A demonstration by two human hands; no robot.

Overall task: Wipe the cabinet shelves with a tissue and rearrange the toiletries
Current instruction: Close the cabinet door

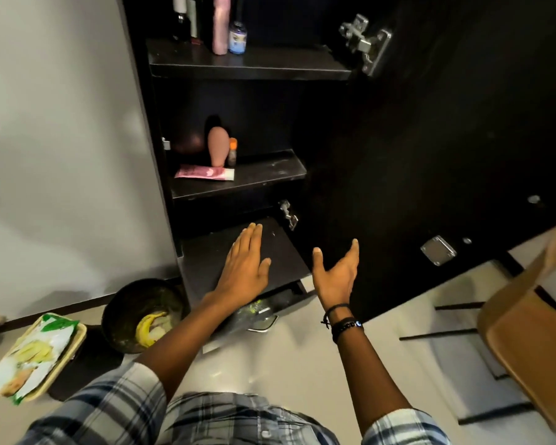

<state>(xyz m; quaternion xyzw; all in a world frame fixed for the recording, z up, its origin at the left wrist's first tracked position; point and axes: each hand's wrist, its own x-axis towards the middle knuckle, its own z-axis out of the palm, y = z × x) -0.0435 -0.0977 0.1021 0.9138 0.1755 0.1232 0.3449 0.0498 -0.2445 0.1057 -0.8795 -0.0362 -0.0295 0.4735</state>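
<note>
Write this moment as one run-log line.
left hand: flat on dark bottom shelf, empty | right hand: open, empty, beside it | tissue: not visible | pink lying tube: middle shelf

- We see a pale grey wall (61,130) on the left, evenly lit.
- We look down on a glossy off-white floor (302,364) that catches soft reflections.
- We find a tan chair (527,332) with thin black legs at the right edge.
- We note a dark skirting strip (55,316) along the wall's foot.
</note>
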